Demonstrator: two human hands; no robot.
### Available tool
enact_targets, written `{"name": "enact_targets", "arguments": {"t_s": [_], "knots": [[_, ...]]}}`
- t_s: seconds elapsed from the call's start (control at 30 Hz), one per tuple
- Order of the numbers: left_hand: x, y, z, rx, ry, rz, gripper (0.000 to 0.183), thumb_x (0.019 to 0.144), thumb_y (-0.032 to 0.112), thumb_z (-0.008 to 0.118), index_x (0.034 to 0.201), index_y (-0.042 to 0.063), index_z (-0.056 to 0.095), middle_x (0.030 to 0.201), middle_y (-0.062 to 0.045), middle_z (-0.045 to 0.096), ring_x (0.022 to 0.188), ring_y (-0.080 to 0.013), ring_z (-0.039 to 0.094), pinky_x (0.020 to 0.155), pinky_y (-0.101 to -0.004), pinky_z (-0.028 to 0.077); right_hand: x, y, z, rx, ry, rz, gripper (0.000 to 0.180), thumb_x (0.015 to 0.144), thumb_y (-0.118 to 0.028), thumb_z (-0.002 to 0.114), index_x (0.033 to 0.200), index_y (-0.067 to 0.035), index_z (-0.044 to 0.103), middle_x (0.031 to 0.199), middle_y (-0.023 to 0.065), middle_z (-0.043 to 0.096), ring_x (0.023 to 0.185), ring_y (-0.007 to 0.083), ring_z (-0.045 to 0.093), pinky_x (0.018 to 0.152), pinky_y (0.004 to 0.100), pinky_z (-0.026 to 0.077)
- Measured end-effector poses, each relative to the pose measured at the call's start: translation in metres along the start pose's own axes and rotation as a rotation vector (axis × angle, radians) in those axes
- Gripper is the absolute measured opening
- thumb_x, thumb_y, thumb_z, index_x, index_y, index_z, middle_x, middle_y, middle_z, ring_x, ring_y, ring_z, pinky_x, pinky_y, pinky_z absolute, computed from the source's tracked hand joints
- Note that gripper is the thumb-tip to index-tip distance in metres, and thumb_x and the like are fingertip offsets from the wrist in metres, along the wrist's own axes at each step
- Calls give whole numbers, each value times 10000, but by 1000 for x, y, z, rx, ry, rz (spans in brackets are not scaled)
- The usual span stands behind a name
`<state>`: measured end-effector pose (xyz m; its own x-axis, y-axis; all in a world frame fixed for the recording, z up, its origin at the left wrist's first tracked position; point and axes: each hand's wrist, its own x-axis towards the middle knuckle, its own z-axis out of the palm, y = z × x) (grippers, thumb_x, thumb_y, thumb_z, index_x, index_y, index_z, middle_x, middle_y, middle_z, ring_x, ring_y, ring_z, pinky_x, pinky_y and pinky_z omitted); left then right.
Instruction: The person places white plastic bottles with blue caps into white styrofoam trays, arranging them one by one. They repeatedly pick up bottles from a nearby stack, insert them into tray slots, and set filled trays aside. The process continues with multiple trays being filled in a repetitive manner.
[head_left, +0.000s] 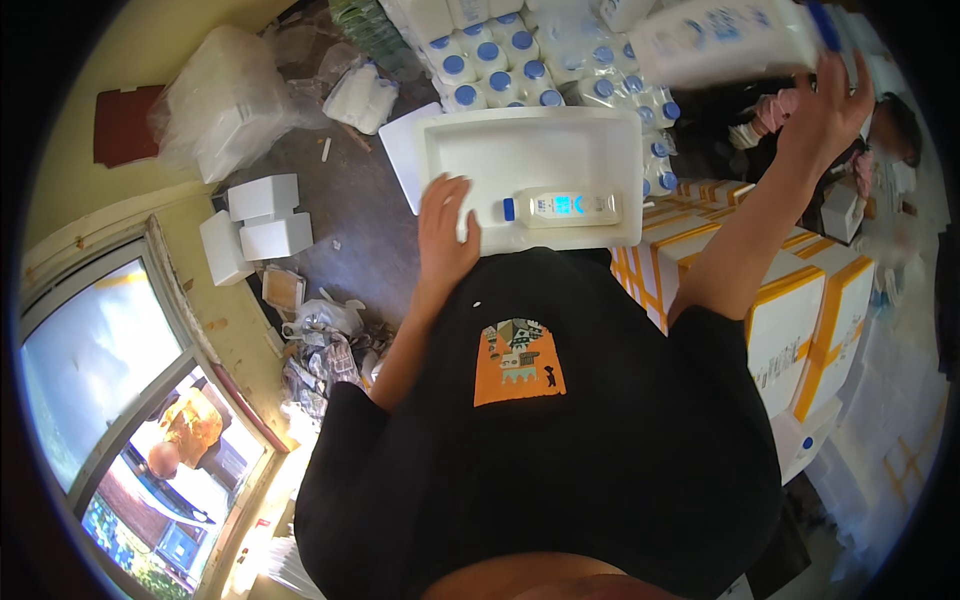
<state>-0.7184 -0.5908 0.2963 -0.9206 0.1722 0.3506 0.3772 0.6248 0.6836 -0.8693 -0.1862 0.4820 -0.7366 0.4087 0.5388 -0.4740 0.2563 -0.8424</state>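
A white foam box (459, 161) stands open right in front of me. One white plastic bottle with a blue cap (510, 209) lies on its side inside, along the wall nearest me, its cap pointing left. My left hand (448, 236) is at the box's near left corner, over the rim, fingers apart and holding nothing. Up at the right, my right hand (829, 112) has another white bottle (712, 41) by its blue-capped end. That bottle is raised, roughly level, and blurred. A white foam lid (405, 154) leans or lies against the box's left side.
Plastic-wrapped packs of blue-capped bottles (499, 64) crowd behind the box. Taped foam boxes (784, 307) are stacked at my right, with another person (780, 112) beyond. Foam blocks (270, 217) and plastic litter (326, 337) lie left. Outside the window (105, 337) is another person (184, 431).
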Motion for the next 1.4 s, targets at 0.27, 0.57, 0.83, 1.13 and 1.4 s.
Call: {"name": "enact_targets", "arguments": {"t_s": [0.27, 0.57, 0.83, 1.13, 1.4], "knots": [[52, 0, 111, -140, -933, 89, 724, 766, 300, 803, 1388, 43, 537, 1338, -191, 594, 1247, -367, 549, 1060, -457, 444, -176, 68, 28, 302, 126, 803, 689, 1005, -601, 476, 1469, -93, 445, 1424, 129, 543, 1267, 314, 557, 1072, 475, 461], [39, -15, 120, -260, -849, 148, 615, 891, 376, 714, 1401, 77, 544, 1404, -130, 580, 1270, -339, 537, 1076, -452, 419, -204, 67, -1, 493, 552, 783, 661, 1041, -594, 350, 1492, -115, 410, 1496, 143, 462, 1360, 358, 456, 1127, 508, 401], [64, 5, 102, -615, -613, -226, 650, 936, 340, 709, 1469, 54, 472, 1460, -131, 536, 1339, -308, 514, 1106, -409, 421, -181, 55, 8, 405, 550, 799, 637, 1027, -566, 470, 1424, -68, 454, 1356, 149, 569, 1222, 332, 583, 1034, 500, 498], [104, 34, 45, -1119, -438, -719, 808, 841, 255, 805, 1471, -5, 373, 1349, -158, 552, 1252, -249, 549, 1028, -374, 484, -184, 38, 64, 197, -549, 827, 507, 1049, -386, 537, 1405, -25, 543, 1256, 111, 647, 1035, 201, 654, 948, 346, 522], [78, -7, 31, -981, -307, -726, 833, 867, 242, 789, 1519, 4, 329, 1415, -162, 515, 1284, -255, 526, 1055, -368, 452, -241, 71, 51, -157, -767, 671, 380, 982, -220, 660, 1292, -4, 623, 1244, 129, 680, 1108, 234, 659, 960, 351, 512]]}}
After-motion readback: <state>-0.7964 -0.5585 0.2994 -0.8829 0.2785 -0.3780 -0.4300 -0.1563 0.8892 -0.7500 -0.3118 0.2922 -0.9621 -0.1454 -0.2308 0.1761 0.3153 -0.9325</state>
